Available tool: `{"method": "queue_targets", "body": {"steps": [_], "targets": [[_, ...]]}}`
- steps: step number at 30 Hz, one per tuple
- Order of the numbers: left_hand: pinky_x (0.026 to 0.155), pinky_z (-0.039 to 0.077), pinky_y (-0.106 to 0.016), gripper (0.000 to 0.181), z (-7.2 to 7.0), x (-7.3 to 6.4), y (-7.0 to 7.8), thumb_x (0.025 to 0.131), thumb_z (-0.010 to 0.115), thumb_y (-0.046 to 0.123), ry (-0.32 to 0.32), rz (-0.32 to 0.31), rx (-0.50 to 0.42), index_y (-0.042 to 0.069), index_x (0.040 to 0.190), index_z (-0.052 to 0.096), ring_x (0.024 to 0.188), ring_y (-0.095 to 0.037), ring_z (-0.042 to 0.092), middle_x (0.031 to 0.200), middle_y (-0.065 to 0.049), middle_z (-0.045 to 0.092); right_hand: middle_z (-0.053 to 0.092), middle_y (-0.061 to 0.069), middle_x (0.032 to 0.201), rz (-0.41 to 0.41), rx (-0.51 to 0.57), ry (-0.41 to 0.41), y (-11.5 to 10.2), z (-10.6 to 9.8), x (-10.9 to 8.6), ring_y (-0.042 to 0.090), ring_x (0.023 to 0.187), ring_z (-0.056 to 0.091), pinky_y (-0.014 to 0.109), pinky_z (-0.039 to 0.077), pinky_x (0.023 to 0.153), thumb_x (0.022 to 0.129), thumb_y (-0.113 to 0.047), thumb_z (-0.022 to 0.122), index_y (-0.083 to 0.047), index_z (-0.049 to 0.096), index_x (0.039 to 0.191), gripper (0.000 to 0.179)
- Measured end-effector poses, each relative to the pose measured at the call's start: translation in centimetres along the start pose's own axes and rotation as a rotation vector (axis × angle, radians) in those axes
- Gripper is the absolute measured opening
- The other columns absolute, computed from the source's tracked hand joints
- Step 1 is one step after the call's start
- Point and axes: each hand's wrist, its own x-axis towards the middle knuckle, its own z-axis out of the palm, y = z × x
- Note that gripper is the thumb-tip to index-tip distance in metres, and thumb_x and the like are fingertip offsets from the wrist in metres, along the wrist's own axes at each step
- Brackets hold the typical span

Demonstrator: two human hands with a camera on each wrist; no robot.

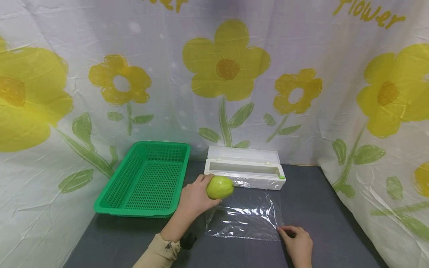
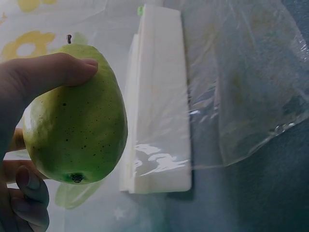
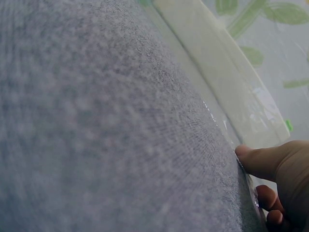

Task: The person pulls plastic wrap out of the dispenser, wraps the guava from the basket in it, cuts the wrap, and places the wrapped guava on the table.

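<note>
The left hand [image 1: 196, 197] grips a green pear [image 1: 220, 187], its thumb across the narrower stem end; the pear appears raised in front of the white box [image 1: 268, 185], near the film's far left part. The right hand [image 1: 297, 243] pinches the right edge of the clear film [image 1: 244, 221], close to its near corner; the film runs from the box over the desk [image 1: 311, 201].

The pear is probably firm, with some weight and smooth, slightly slick skin that could bruise, so a gentle hold around its wide body seems safest, keeping off the thin stem. The film looks nearly weightless, limp, clingy and easily creased; it is likely best taken flat by its corners, with light tension.
</note>
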Motion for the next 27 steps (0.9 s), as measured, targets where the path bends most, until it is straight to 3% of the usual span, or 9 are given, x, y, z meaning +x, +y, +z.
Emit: {"method": "queue_targets", "body": {"steps": [6,13,27], "targets": [[0.061,0.055,-0.041,0.081,1.5,0.3,0.2,0.069,0.095,0.050,-0.032,0.012,-0.023,0.020,0.139,0.067,0.077,-0.030,0.070,0.129,-0.005,0.070,0.074,0.011,0.081,0.037,-0.015,-0.055,-0.2,-0.3,0.0,0.037,0.080,0.064,0.058,0.047,0.079,0.081,-0.021,0.092,-0.008,0.083,0.079,0.017],[0.061,0.056,-0.042,0.083,3.7,0.6,0.7,0.068,0.095,0.053,-0.071,0.021,-0.026,0.021,0.139,0.066,0.079,-0.029,0.071,0.124,-0.005,0.071,0.073,0.011,0.080,0.047,-0.014,-0.054,-0.3,-0.4,0.0,0.037,0.081,0.064,0.059,0.047,0.080,0.081,-0.021,0.092,-0.007,0.082,0.079,0.017],[0.058,0.054,-0.038,0.083,6.8,0.9,3.6,0.067,0.095,0.054,-0.125,0.086,-0.019,0.020,0.138,0.067,0.075,-0.026,0.070,0.116,-0.003,0.069,0.073,0.010,0.080,0.050,-0.008,-0.044,0.2,0.1,0.2,0.036,0.080,0.064,0.057,0.046,0.078,0.080,-0.020,0.094,-0.009,0.082,0.077,0.017]]}}
